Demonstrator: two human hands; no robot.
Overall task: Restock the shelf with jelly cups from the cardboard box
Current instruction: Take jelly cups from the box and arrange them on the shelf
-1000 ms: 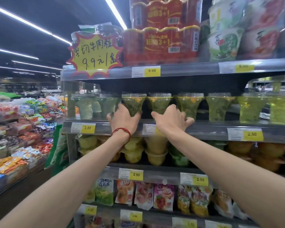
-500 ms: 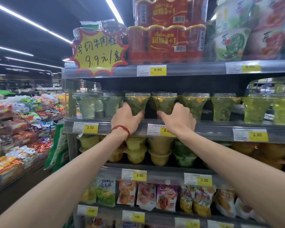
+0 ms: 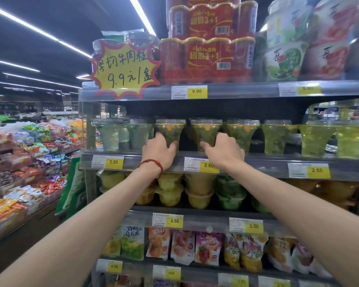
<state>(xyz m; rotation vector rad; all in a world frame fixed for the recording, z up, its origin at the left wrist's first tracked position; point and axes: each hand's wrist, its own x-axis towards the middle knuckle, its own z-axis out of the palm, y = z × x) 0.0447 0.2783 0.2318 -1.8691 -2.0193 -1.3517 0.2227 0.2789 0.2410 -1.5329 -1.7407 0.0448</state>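
Jelly cups (image 3: 276, 137): upright in a single row along the middle shelf (image 3: 263, 164), side by side from left to right, clear lids on top, green and yellow filling, wide at the rim and narrow at the foot.

Left hand (image 3: 159, 152): reaches over the shelf's near edge and grips the foot of the left-held cup (image 3: 170, 131), thumb on its right side, fingers curled round its left. Red string bracelet (image 3: 153, 163) at the wrist.

Right hand (image 3: 224, 151): grips the foot of the right-held cup (image 3: 205, 131), next in the row to the right, thumb on its left side, fingers curled round its right. Dark gap between the two held cups, not touching. Feet hidden behind the hands, so cannot tell whether resting on the shelf board or lifted off it.

Yellow price tag (image 3: 208, 165) reading 2.50 on the front rail, just below and between the two hands.

One level up: red multipacks (image 3: 207, 56) stacked two high, printed tubs (image 3: 286, 59) to their right, star-shaped yellow sign (image 3: 124, 69) with handwritten 9.9 at the left end.

One level down: yellow and green stacked tubs (image 3: 197, 191). Below those, hanging fruit pouches (image 3: 182, 245).

Far left: open snack bins (image 3: 29, 162) along an aisle, under long ceiling lights (image 3: 23, 21)
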